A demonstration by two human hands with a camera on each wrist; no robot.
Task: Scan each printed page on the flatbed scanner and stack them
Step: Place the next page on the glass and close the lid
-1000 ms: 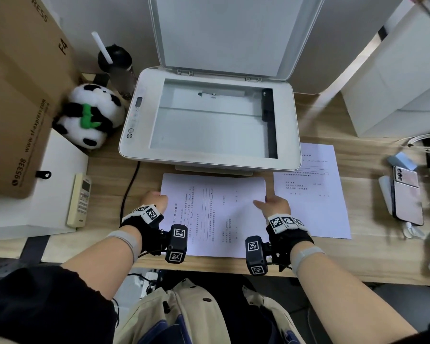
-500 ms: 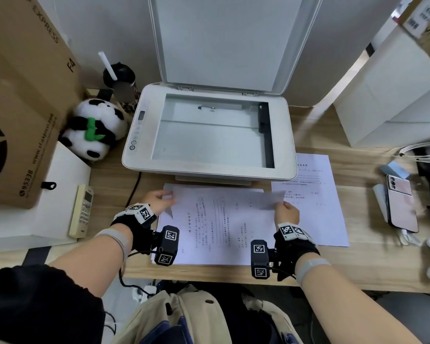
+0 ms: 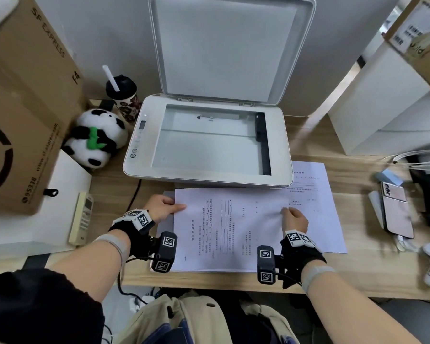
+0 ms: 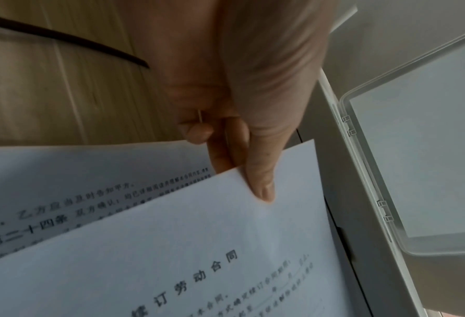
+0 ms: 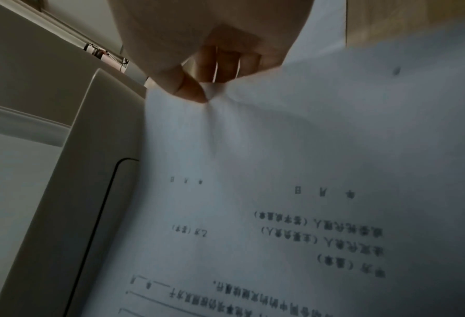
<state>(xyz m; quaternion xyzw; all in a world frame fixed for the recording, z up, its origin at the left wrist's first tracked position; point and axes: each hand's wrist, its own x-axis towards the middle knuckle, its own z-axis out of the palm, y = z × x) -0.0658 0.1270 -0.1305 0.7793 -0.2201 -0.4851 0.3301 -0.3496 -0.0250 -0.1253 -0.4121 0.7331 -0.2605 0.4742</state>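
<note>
A white flatbed scanner (image 3: 206, 180) sits at the desk's middle with its lid (image 3: 224, 48) raised and its glass (image 3: 209, 145) bare. In front of it I hold a printed page (image 3: 224, 229) lifted off a paper stack (image 4: 63, 171) beneath. My left hand (image 3: 163, 207) pinches the page's left edge, thumb on top (image 4: 261, 171). My right hand (image 3: 293, 219) pinches the page near its right edge, puckering the sheet (image 5: 212, 103). A second printed page (image 3: 315, 202) lies flat on the desk to the right, partly under the held one.
Left of the scanner stand a plush panda (image 3: 97, 139), a lidded cup with straw (image 3: 122, 95), a cardboard box (image 3: 23, 108) and a remote (image 3: 82, 217). A phone (image 3: 395, 209) and cables lie at the right. A black cord (image 3: 134, 194) runs off the scanner's front left.
Both hands have gone from resting on the page to pinching its edges, the right hand sliding out to the right. The sheet has risen off the stack toward the scanner.
</note>
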